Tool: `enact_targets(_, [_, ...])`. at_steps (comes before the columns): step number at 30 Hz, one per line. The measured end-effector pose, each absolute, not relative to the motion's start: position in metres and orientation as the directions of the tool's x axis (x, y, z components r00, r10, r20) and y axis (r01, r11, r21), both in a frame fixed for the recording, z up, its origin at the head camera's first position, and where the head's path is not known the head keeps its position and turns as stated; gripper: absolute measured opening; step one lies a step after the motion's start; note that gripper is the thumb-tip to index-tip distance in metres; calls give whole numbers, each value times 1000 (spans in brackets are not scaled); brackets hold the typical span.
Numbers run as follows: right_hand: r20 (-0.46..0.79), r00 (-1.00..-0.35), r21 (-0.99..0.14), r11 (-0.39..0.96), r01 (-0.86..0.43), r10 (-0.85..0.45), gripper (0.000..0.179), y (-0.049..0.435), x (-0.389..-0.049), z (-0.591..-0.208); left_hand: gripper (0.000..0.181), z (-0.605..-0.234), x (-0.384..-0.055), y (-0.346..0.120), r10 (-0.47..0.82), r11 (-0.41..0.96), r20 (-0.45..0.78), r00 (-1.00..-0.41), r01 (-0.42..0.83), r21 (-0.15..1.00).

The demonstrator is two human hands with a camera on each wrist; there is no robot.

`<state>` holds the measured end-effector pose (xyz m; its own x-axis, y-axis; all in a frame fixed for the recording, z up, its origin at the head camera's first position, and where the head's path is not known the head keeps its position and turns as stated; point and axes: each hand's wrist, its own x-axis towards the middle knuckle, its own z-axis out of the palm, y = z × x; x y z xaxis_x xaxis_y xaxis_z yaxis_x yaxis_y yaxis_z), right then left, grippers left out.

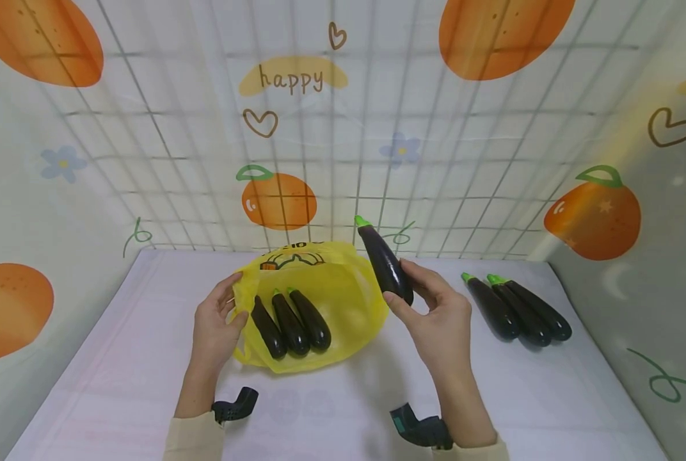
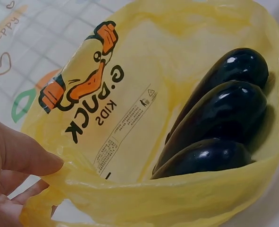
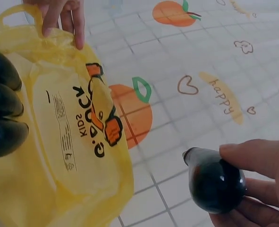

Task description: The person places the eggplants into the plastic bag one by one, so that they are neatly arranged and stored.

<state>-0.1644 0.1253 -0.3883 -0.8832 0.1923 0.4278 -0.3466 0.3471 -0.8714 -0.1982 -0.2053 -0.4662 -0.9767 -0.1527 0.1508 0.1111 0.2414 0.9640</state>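
Note:
A yellow plastic bag point(image 1: 354, 320) with a printed duck lies spread on the table, its mouth held wide. My left hand point(image 1: 219, 326) pinches the bag's left edge between thumb and fingers, as the left wrist view also shows. Inside the bag lie three dark eggplants point(image 1: 292, 323), side by side. Another eggplant point(image 1: 384, 262) is gripped by my right hand point(image 1: 441, 320) around its thick end, raised by the bag's right side with the green stem pointing up and left. In the right wrist view this held eggplant point(image 3: 217, 182) shows its rounded end.
Three more eggplants point(image 1: 518, 310) lie together on the white table point(image 1: 118, 358), right of my right hand. Behind the table stands a wire grid covered by a printed cloth point(image 1: 343, 141), and similar cloth walls flank both sides.

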Motion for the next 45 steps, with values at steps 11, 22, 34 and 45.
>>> enact_targets(11, [438, -889, -871, 306, -384, 134, 55, 112, -161, -387, 73, -467, -198, -204, -144, 239, 153, -978, 115, 964])
enact_targets(22, [421, -903, -886, 254, -388, 90, 55, 99, -157, -387, 74, -468, -198, -205, -140, 245, 163, -977, 125, 961])
enact_targets(34, [407, -913, -890, 237, -390, 22, 54, 87, -155, -393, 74, -468, -198, -204, -150, 260, 143, -978, 100, 960])
enact_targets(45, [393, -919, -879, 276, -388, -40, 54, 72, -152, -398, 73, -465, -198, -205, -155, 258, 139, -978, 96, 961])
